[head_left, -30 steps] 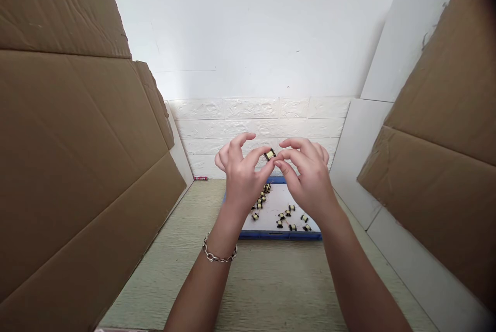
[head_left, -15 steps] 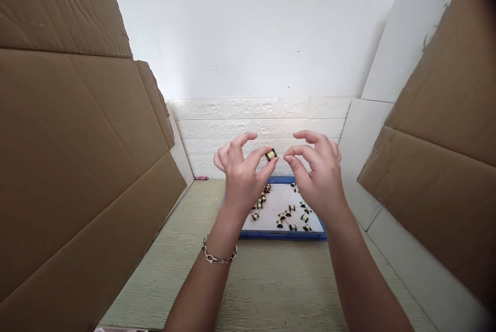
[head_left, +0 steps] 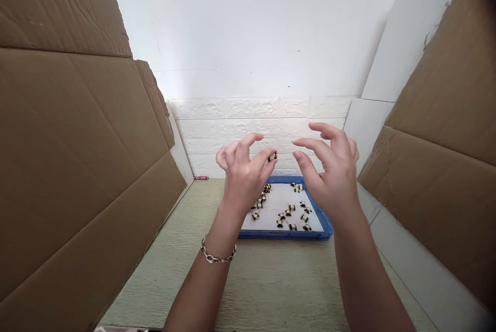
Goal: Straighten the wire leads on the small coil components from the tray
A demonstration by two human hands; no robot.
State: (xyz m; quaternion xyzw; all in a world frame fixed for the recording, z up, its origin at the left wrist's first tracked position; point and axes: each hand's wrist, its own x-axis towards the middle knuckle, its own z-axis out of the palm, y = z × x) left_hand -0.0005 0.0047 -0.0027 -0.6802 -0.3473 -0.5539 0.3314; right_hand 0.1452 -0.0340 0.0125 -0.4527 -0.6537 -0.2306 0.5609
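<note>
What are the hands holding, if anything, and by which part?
Left hand: a small black-and-yellow component, pinched between thumb and index finger, exact contact unclear. Right hand: nothing visible.

1. One left hand (head_left: pixel 245 172), one right hand (head_left: pixel 335 177).
2. One pinched bobbin coil (head_left: pixel 272 157).
3. Roughly twelve loose bobbin coils (head_left: pixel 304 218), plus a left cluster (head_left: pixel 260 202) too hidden to count.
4. One blue tray (head_left: pixel 284 236).
5. One chain bracelet (head_left: pixel 218 259).
6. One red cylinder (head_left: pixel 200 178).

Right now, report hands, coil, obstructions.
Left hand pinching coil. Right hand open, apart. Coil held up off tray. Left hand hides part of tray's left side.
</note>
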